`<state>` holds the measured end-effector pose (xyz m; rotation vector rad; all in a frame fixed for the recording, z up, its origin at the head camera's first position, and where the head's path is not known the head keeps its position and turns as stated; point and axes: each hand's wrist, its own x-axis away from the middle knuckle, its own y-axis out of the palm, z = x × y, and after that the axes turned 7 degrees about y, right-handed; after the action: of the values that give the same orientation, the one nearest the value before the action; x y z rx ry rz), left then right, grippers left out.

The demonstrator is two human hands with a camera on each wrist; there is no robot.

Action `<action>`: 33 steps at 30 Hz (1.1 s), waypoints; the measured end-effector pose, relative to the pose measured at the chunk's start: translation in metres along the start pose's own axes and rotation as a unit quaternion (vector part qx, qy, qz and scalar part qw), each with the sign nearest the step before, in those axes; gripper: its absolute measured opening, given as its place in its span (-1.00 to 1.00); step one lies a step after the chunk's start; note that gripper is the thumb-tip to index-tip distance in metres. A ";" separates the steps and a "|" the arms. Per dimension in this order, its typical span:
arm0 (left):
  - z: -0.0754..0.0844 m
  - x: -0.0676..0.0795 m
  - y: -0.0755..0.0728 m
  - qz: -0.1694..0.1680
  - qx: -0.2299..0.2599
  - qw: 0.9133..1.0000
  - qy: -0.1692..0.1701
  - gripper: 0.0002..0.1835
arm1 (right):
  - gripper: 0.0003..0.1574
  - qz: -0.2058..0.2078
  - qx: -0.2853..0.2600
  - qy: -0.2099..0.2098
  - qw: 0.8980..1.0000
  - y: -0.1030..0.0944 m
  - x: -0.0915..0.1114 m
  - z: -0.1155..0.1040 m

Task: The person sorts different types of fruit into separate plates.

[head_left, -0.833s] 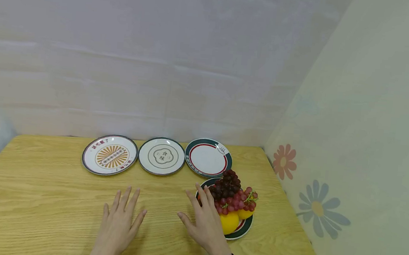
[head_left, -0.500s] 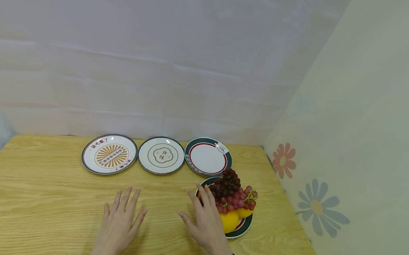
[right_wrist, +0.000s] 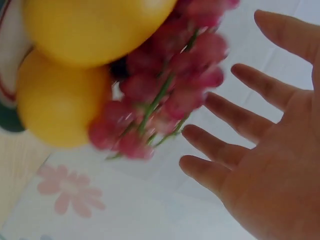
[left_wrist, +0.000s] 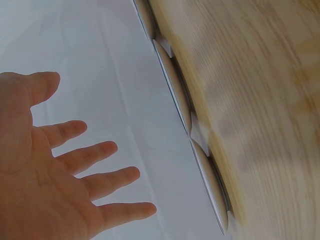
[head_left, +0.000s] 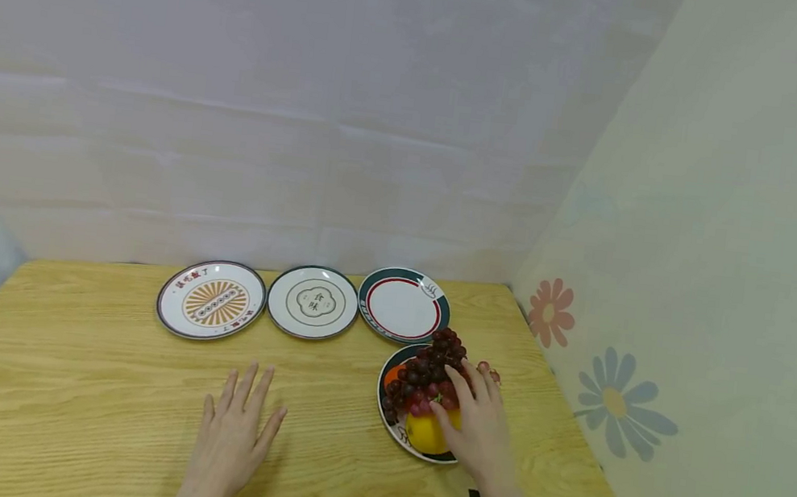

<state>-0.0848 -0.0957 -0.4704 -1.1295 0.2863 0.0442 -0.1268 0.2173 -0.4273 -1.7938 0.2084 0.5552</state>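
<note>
My right hand (head_left: 483, 431) is over the right side of a fruit plate (head_left: 382, 409), its fingers spread above the red grapes (right_wrist: 165, 95). Whether the fingertips touch the grapes I cannot tell. Dark grapes (head_left: 422, 367) and an orange-red fruit (head_left: 394, 374) lie on the plate's left and far side. A yellow fruit (head_left: 425, 433) sits at the near side; in the right wrist view a second yellow fruit (right_wrist: 65, 100) shows. My left hand (head_left: 229, 437) hovers over the table with fingers spread, holding nothing.
Three plates stand in a row at the back: one with a sunburst print (head_left: 176, 314), a small one with a plain rim (head_left: 283, 305), and a green-rimmed one (head_left: 406, 314). A cloth (head_left: 302, 190) hangs behind the wooden table (head_left: 64, 375).
My right hand has moved to the right, from the fruit plate's left side to its right side, uncovering the left rim and orange-red fruit. My left hand has stayed in place.
</note>
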 end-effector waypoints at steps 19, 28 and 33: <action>0.002 0.001 0.001 -0.007 -0.002 1.000 0.004 -0.38 | -0.44 0.012 0.061 0.004 0.998 0.011 0.001 0.018; 0.003 0.001 0.002 -0.009 -0.006 1.000 0.006 -0.38 | -0.53 0.083 0.006 -0.037 0.996 0.013 0.005 0.020; 0.004 0.001 0.002 0.002 -0.005 1.000 0.008 -0.39 | -0.53 0.125 0.001 -0.037 0.991 0.011 0.006 0.017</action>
<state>-0.0834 -0.0915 -0.4710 -1.1406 0.3032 0.0398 -0.1312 0.2312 -0.4433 -1.7523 0.3857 0.7969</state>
